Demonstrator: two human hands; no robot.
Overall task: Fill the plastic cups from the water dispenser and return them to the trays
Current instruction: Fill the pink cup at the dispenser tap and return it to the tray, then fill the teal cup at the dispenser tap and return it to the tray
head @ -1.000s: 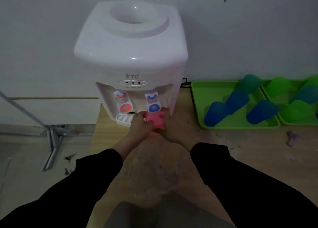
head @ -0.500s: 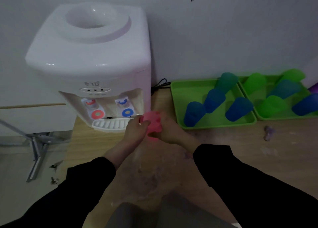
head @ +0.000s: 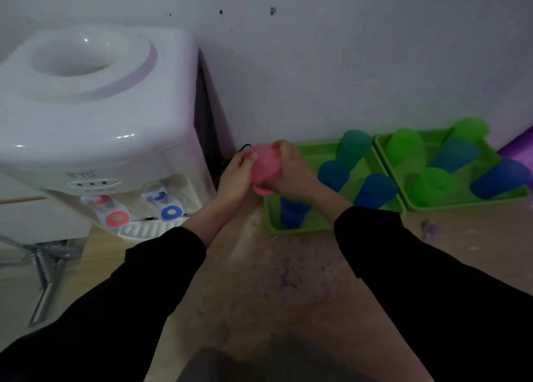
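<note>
1. Head view, the hands: grips the pink cup from both sides, with the left hand curled against its near-left wall and the right hand wrapped over the far-right wall and rim, so neither is free
2. Same view, the change: has drawn the cup away from the blue tap of the water dispenser, where it sat a second ago, and swung it rightward. Holds it now in the air above the left end of the near green tray, well apart from the drip grille
3. Reads as filling over and the return leg begun. Cannot tell how much water is inside, the pink wall being dim and cloudy. Shows a small pink loop under the cup, perhaps a handle
4. Same view, the destination: shows four blue cups standing in the near tray, one of them more teal, with bare green floor at its left and back. Shows green cups and more blue ones in the far green tray, just beside the first
5. Calls next — as a judgement — for lowering the cup level onto that bare patch. Risks a spill if tipped, or a knock against the blue cup nearest the front rim
6. Elsewhere: shows a scuffed wooden surface under the black sleeves, with a small purple scrap lying near the trays
</note>
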